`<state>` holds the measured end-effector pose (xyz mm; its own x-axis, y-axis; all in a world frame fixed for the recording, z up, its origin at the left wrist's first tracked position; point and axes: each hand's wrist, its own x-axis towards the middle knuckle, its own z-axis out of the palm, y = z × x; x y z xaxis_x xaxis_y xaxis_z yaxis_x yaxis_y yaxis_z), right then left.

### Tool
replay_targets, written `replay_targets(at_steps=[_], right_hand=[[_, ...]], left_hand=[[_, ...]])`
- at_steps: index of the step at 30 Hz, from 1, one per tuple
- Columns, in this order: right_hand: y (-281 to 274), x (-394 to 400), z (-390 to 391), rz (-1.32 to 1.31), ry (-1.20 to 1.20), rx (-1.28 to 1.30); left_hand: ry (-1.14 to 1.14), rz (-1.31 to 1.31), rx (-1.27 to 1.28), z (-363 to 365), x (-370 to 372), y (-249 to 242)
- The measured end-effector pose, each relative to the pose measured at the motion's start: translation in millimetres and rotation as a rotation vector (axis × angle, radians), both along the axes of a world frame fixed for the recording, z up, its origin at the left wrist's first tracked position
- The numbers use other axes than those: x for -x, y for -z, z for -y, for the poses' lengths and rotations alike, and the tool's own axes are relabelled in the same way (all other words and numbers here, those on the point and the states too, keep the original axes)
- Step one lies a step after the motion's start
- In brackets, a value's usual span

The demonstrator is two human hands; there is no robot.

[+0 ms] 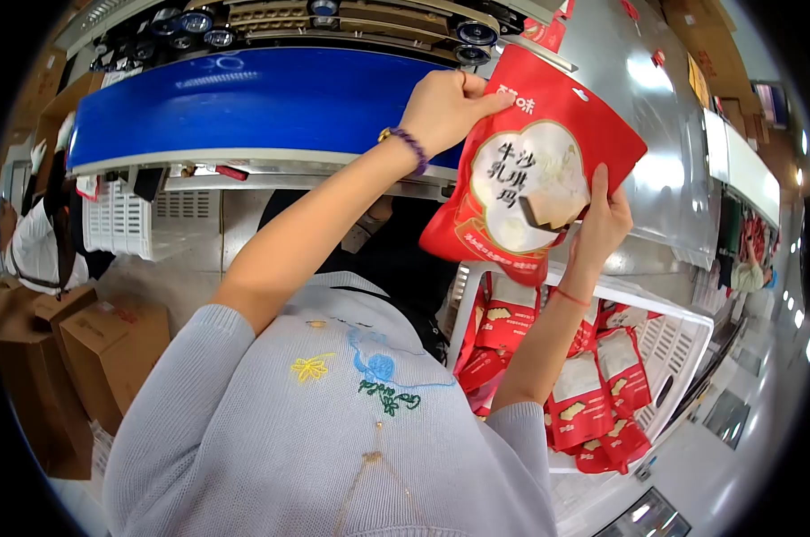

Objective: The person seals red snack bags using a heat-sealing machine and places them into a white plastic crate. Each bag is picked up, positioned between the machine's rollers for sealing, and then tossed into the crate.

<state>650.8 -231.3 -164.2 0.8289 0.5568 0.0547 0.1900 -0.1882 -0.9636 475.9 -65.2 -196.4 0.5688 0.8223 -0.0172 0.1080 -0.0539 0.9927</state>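
Left hand [447, 112] pinches the red pouch [532, 166] near its upper edge, right hand [605, 219] its opposite side. Risk: fingertip-only grip on slick film could slip, dropping it. Pouch looks glossy, tilted; pale panel, dark lettering, hang hole. It's aloft; beyond: white crate [684, 349], red packets [580, 407], metal tabletop [673, 116].

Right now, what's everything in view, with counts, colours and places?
Glossy pouch: one, red, upper centre.
Plastic crates: at least two, white, right and left.
Smaller printed packets: several, red and white, right crate.
Flat belt: one, blue, ahead.
Metal tabletop: one, silver, ahead right.
Round wheels: several, dark, beyond belt.
Cardboard boxes: several, brown, both sides.
Co-worker: one, white top, far left.
Knit sweater: one, pale grey, lower centre.
Left hand: one, bare, pouch's upper left.
Right hand: one, bare, pouch's right edge.
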Motion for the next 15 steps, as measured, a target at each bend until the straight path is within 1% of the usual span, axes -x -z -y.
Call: replay_targets(at_steps=[1,3,4,5,7,9,11,13,15], right_hand=[[3,-9,-7,0.004,-0.017,0.006],[9,-27,-20,0.037,-0.037,-0.151],[10,-34,-24,-0.046,0.004,-0.214],[11,-40,-28,-0.047,-0.006,-0.207],[9,-47,-33,-0.063,-0.031,-0.178],[12,-50,-42,-0.062,-0.03,-0.169],[18,-53,-51,-0.089,-0.084,-0.177],[22,-52,-58,-0.113,-0.104,-0.203],[29,-49,-67,-0.092,-0.141,-0.204]], left_hand=[[-0.017,0.004,0.006,-3,-10,6],[-0.148,0.082,0.065,-8,-27,12],[-0.172,0.162,0.234,-8,-33,11],[-0.184,0.164,0.24,-12,-36,12],[-0.179,0.072,0.28,-20,-38,13],[-0.217,0.046,0.258,-30,-41,24],[-0.288,0.056,0.179,-37,-35,32],[-0.351,-0.007,0.083,-35,-24,22],[-0.336,-0.063,0.03,-39,-10,17]])
